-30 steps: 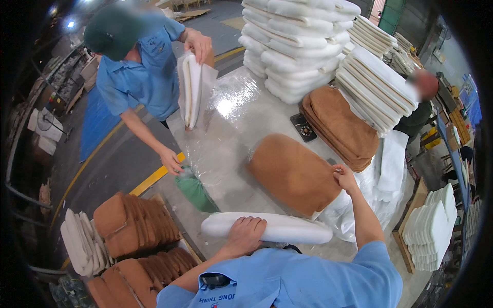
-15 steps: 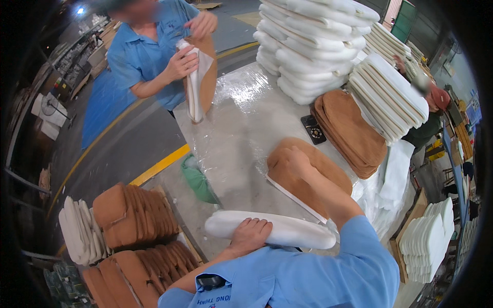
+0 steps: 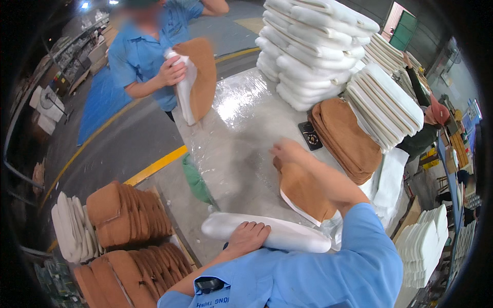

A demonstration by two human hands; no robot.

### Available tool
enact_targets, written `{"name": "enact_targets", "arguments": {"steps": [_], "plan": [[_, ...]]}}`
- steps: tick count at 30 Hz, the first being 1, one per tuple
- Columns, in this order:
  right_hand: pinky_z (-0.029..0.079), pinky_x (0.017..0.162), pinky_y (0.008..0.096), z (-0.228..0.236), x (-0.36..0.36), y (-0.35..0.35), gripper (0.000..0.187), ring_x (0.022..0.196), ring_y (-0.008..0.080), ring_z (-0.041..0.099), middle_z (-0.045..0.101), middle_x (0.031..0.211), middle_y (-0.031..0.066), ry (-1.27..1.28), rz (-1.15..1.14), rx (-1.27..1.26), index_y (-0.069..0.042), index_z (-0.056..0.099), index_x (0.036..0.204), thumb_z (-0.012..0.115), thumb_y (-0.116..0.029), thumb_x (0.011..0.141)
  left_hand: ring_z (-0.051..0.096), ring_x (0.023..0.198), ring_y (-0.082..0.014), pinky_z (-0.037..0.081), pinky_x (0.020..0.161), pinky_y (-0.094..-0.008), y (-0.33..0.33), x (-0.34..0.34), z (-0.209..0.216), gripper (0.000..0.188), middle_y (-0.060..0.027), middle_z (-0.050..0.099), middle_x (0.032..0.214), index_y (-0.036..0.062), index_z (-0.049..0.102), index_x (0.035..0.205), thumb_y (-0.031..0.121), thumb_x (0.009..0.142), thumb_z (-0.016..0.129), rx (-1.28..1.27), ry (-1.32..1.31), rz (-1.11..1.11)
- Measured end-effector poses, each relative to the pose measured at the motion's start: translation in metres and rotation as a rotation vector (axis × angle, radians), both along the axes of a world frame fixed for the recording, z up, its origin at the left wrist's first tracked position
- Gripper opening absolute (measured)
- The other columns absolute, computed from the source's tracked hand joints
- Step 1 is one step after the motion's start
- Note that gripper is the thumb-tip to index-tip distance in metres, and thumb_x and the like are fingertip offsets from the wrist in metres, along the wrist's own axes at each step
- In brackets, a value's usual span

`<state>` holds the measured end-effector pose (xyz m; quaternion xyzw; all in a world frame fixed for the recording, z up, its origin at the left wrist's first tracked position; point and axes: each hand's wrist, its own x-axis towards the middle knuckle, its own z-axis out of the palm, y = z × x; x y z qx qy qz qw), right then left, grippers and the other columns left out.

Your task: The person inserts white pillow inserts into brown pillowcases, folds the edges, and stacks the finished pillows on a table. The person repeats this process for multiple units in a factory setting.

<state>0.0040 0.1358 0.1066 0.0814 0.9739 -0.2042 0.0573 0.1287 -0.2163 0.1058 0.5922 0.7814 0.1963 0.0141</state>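
A long white padded cushion (image 3: 287, 235) lies along the table's near edge against my body. My left hand (image 3: 249, 237) is curled over its top, fingers wrapped on it. A brown fabric cover (image 3: 306, 192) with a white edge lies just beyond, on the plastic-covered table (image 3: 231, 149). My right hand (image 3: 287, 152), slightly blurred, is closed at the cover's far left corner, which bunches up under the fingers. Part of the cover is hidden by my right forearm. Across the table, a co-worker's hand (image 3: 172, 72) holds another brown and white piece (image 3: 203, 84) upright.
Thick white pads (image 3: 313, 51) are piled at the far side. Right of them are a brown cover stack (image 3: 349, 138), folded white pieces (image 3: 385, 100) and a small black device (image 3: 310, 135). Brown stacks (image 3: 126, 215) stand at lower left; a green bag (image 3: 195, 179) hangs at the table's left edge.
My right hand has moved up and left, and the brown cover has gone from flat to bunched and narrower. My left hand stays on the cushion. The co-worker has raised one arm.
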Motion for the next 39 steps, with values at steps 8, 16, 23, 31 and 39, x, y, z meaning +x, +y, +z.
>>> {"name": "enact_targets", "arguments": {"steps": [8,16,23,31,39], "plan": [[0.046,0.062,0.0313,0.205,0.088,-0.002,0.018,0.069,0.0095,0.057,0.065,0.078,-0.0016,0.503,-0.102,-0.571,-0.006,0.067,0.090,0.078,-0.018,0.097,0.064,0.126,-0.0336,0.051,0.108,-0.0433,-0.020,-0.009,0.018,0.070,-0.0134,0.066,0.138,0.0097,0.051,0.153,0.026,0.090,0.077,-0.295,-0.216,-0.175],[0.058,0.089,0.0292,0.183,0.221,-0.012,0.068,0.102,0.0143,0.072,0.075,0.119,0.0098,0.934,-0.341,-1.123,-0.008,0.039,0.161,0.071,-0.005,0.100,0.070,0.117,-0.0334,0.055,0.102,-0.0516,0.059,-0.132,0.016,0.034,-0.0149,0.072,0.125,0.0130,0.060,0.137,0.032,0.109,0.061,0.632,-2.276,0.141],[0.059,0.077,0.0325,-0.022,0.272,0.004,0.044,0.087,0.0165,0.073,0.075,0.109,0.0082,0.376,-0.932,-1.271,-0.004,0.059,0.143,0.072,-0.017,0.103,0.072,0.078,-0.0286,0.059,0.070,-0.0462,0.092,-0.187,-0.062,0.015,-0.0062,0.072,0.084,0.0127,0.062,0.114,0.026,0.108,0.061,0.448,-1.800,0.867],[0.055,0.062,0.0310,-0.093,0.336,0.016,0.041,0.074,0.0158,0.070,0.072,0.098,0.0065,0.066,-1.113,-1.001,-0.005,0.061,0.139,0.070,-0.018,0.101,0.067,0.066,-0.0247,0.054,0.056,-0.0422,0.092,-0.186,-0.101,0.027,-0.0084,0.069,0.092,0.0097,0.060,0.123,0.022,0.101,0.069,-0.152,-1.464,1.153],[0.054,0.063,0.0297,-0.095,0.341,0.021,0.031,0.075,0.0149,0.070,0.072,0.098,0.0060,0.082,-1.122,-0.998,-0.004,0.063,0.133,0.066,-0.017,0.105,0.064,0.062,-0.0202,0.049,0.048,-0.0394,0.129,-0.183,-0.100,0.031,-0.0085,0.068,0.091,0.0064,0.062,0.115,0.021,0.094,0.080,-0.148,-1.129,1.176]]}}
